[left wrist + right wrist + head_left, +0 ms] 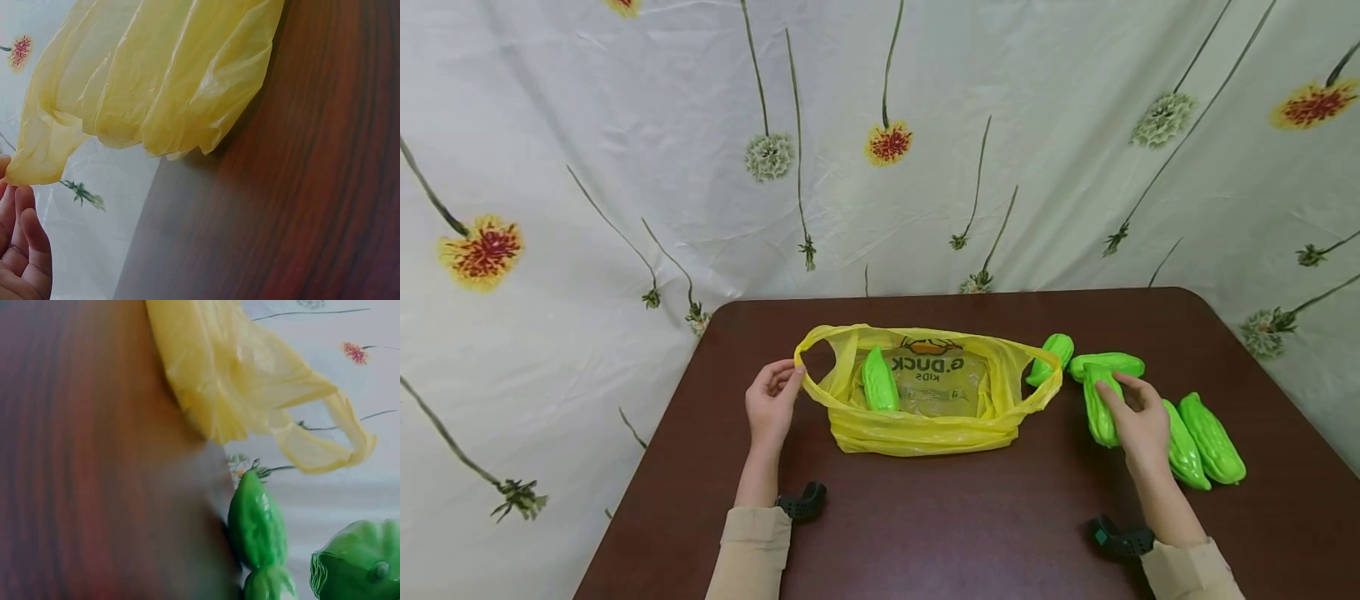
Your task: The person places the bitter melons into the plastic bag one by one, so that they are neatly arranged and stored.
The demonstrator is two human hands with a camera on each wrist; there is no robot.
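A yellow plastic bag (925,435) printed "G.DUCK KIDS" stands with its mouth spread on the table. My left hand (771,407) pinches its left handle between thumb and fingers; the left wrist view also shows this grip on the bag (169,81). Inside the bag leans one bright green, ridged bitter gourd (880,381). To the right of the bag, my right hand (1142,423) holds another bitter gourd (1099,408) from above. In the right wrist view a bitter gourd (356,569) shows at the lower right corner, while the right hand itself is out of sight.
Several more bitter gourds lie about the right hand: one behind the bag's right handle (1052,392), one crosswise bitter gourd (1123,363) behind the held one, and two side by side, the outer bitter gourd (1212,439) farthest right. A flowered curtain (700,125) hangs behind the dark table (955,517).
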